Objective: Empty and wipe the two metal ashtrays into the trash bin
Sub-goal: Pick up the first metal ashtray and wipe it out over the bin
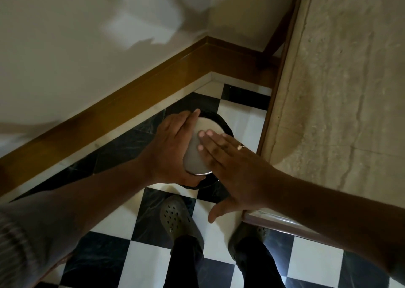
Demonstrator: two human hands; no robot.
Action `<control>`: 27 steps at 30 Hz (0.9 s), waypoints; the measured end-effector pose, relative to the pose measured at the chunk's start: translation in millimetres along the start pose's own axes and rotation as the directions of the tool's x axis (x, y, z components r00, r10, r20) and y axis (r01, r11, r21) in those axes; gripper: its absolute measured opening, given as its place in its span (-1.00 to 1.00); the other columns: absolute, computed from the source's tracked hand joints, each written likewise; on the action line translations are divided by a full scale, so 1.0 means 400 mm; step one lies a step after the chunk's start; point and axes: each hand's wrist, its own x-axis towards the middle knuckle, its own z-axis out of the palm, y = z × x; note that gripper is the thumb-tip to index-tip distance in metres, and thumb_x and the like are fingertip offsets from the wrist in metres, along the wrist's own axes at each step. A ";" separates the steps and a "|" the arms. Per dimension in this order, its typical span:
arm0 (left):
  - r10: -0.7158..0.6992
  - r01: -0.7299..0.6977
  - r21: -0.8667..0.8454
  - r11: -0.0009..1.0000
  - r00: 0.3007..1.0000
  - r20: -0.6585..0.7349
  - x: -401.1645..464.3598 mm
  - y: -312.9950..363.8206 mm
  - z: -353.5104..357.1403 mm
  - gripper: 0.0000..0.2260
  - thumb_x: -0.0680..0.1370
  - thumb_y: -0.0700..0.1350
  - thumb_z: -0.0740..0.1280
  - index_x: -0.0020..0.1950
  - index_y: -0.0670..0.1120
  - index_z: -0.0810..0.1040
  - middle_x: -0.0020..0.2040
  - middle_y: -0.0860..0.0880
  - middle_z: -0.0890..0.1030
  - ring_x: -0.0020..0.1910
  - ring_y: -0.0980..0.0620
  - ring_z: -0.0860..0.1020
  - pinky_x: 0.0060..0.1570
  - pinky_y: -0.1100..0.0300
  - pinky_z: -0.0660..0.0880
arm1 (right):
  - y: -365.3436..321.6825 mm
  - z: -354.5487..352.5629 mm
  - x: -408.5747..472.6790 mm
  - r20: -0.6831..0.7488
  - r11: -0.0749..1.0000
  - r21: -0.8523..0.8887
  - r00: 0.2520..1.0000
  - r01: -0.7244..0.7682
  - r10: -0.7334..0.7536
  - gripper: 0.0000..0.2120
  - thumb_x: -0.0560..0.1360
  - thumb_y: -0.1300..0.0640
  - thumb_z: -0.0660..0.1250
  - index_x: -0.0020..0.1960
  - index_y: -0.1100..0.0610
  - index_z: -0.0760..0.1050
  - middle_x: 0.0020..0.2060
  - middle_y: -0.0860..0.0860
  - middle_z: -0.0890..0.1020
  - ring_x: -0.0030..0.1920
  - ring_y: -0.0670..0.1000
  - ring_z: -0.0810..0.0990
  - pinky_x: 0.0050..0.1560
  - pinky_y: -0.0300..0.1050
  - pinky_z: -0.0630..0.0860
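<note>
A round metal ashtray [192, 156] is turned upside down over a black trash bin [225, 125] that stands on the checkered floor in the corner. My left hand [173, 147] grips the ashtray by its left rim, thumb under its near edge. My right hand [232, 167] lies flat with fingers spread, fingertips on the ashtray's upturned bottom; a ring is on one finger. The ashtray's inside and the bin's contents are hidden. No second ashtray is in view.
A brown wooden skirting board [131, 103] runs along the white walls behind the bin. A stone counter [341, 90] with a wooden edge stands to the right. My two feet in dark clogs [177, 217] stand on the black-and-white tiles just before the bin.
</note>
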 end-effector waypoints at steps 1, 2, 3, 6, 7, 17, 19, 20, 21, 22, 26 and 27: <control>-0.005 0.005 0.002 1.000 1.000 0.009 -0.006 -0.003 -0.002 0.17 0.22 0.45 0.41 0.55 -0.30 0.17 0.46 -0.30 0.39 0.43 -0.13 0.29 0.40 0.02 0.26 | -0.001 0.002 0.004 0.020 1.000 -0.001 1.000 0.007 -0.007 0.23 0.26 -0.62 0.10 0.53 0.34 0.05 0.54 0.31 0.10 0.56 0.26 0.03 0.51 0.25 0.17; -0.011 0.011 -0.003 1.000 1.000 0.005 -0.012 -0.004 -0.002 0.16 0.23 0.45 0.42 0.55 -0.31 0.19 0.46 -0.30 0.39 0.43 -0.13 0.30 0.41 0.02 0.26 | -0.004 0.001 0.003 -0.023 1.000 -0.008 1.000 0.017 -0.017 0.23 0.26 -0.61 0.11 0.53 0.35 0.05 0.53 0.32 0.10 0.56 0.27 0.03 0.53 0.23 0.13; -0.014 0.014 -0.016 1.000 1.000 -0.011 -0.016 -0.007 0.002 0.15 0.23 0.44 0.44 0.53 -0.32 0.22 0.46 -0.30 0.39 0.43 -0.15 0.33 0.43 0.01 0.30 | -0.010 -0.009 0.002 -0.121 1.000 -0.007 0.992 0.024 -0.025 0.21 0.28 -0.60 0.10 0.51 0.36 0.05 0.52 0.33 0.10 0.55 0.27 0.03 0.55 0.19 0.07; -0.007 0.005 -0.047 0.999 0.999 -0.043 -0.011 -0.006 0.006 0.12 0.24 0.40 0.49 0.51 -0.35 0.28 0.47 -0.30 0.40 0.43 -0.20 0.39 0.42 -0.09 0.39 | -0.020 -0.026 -0.003 -0.326 1.000 -0.014 0.945 0.018 -0.022 0.16 0.32 -0.58 0.07 0.48 0.37 0.05 0.49 0.35 0.09 0.54 0.28 0.02 0.56 0.18 0.03; -0.007 0.005 -0.051 0.999 0.999 -0.044 -0.007 -0.004 0.004 0.12 0.24 0.39 0.49 0.52 -0.34 0.25 0.47 -0.29 0.39 0.44 -0.19 0.37 0.43 -0.07 0.37 | -0.017 -0.021 0.001 -0.250 1.000 -0.021 0.968 0.020 -0.025 0.17 0.30 -0.59 0.07 0.50 0.35 0.04 0.50 0.34 0.09 0.55 0.28 0.01 0.55 0.21 0.06; -0.067 0.063 -0.079 0.995 0.996 -0.058 0.002 0.000 0.010 0.15 0.23 0.41 0.47 0.57 -0.26 0.17 0.47 -0.25 0.38 0.43 -0.18 0.37 0.38 -0.09 0.40 | -0.009 -0.007 0.017 -0.104 0.999 -0.001 0.994 -0.040 0.040 0.21 0.29 -0.61 0.06 0.53 0.34 0.02 0.53 0.32 0.04 0.56 0.26 -0.03 0.55 0.22 0.09; -0.064 0.062 -0.059 0.996 0.997 -0.044 -0.002 0.007 0.009 0.16 0.22 0.39 0.48 0.57 -0.27 0.14 0.46 -0.26 0.38 0.41 -0.19 0.37 0.37 -0.09 0.41 | -0.008 0.004 0.016 -0.011 0.998 0.022 0.998 -0.059 0.060 0.23 0.27 -0.61 0.11 0.54 0.33 0.00 0.55 0.30 0.03 0.57 0.25 -0.04 0.54 0.23 0.12; -0.063 0.060 -0.049 0.997 0.997 -0.053 -0.004 0.006 0.013 0.14 0.23 0.39 0.49 0.56 -0.29 0.19 0.45 -0.27 0.40 0.42 -0.20 0.39 0.38 -0.10 0.41 | -0.010 0.003 0.016 -0.059 0.998 0.022 0.997 -0.056 0.057 0.22 0.28 -0.60 0.12 0.53 0.34 0.02 0.54 0.31 0.05 0.57 0.25 -0.03 0.55 0.20 0.08; -0.057 0.054 -0.046 0.998 0.996 -0.073 -0.004 0.007 0.021 0.11 0.24 0.39 0.49 0.53 -0.32 0.25 0.45 -0.28 0.41 0.41 -0.20 0.41 0.38 -0.13 0.41 | -0.013 -0.004 0.014 -0.154 0.998 0.021 0.986 -0.055 0.057 0.20 0.29 -0.59 0.11 0.51 0.36 0.04 0.52 0.33 0.05 0.56 0.26 -0.02 0.57 0.17 0.03; -0.048 0.043 -0.046 0.998 0.994 -0.094 0.000 0.009 0.025 0.08 0.25 0.39 0.49 0.50 -0.34 0.30 0.44 -0.28 0.43 0.41 -0.21 0.42 0.37 -0.14 0.41 | -0.014 -0.012 0.011 -0.243 0.998 0.015 0.968 -0.058 0.060 0.17 0.31 -0.58 0.08 0.49 0.37 0.05 0.51 0.33 0.04 0.56 0.26 -0.03 0.58 0.14 -0.02; -0.049 0.045 -0.044 0.998 0.993 -0.110 0.009 0.023 0.021 0.09 0.26 0.40 0.43 0.53 -0.31 0.22 0.44 -0.29 0.41 0.40 -0.17 0.36 0.37 -0.09 0.40 | 0.000 0.002 0.012 -0.057 0.997 -0.006 0.995 -0.078 0.077 0.20 0.30 -0.60 0.07 0.54 0.32 -0.01 0.54 0.30 0.01 0.56 0.24 -0.05 0.54 0.23 0.09; -0.043 0.041 -0.025 0.999 0.994 -0.104 0.006 0.022 0.023 0.09 0.27 0.40 0.43 0.53 -0.32 0.21 0.43 -0.31 0.42 0.39 -0.18 0.36 0.36 -0.09 0.41 | 0.000 0.004 0.013 -0.029 0.997 -0.003 0.996 -0.079 0.079 0.19 0.30 -0.60 0.09 0.54 0.31 0.00 0.54 0.30 0.03 0.56 0.25 -0.03 0.52 0.26 0.15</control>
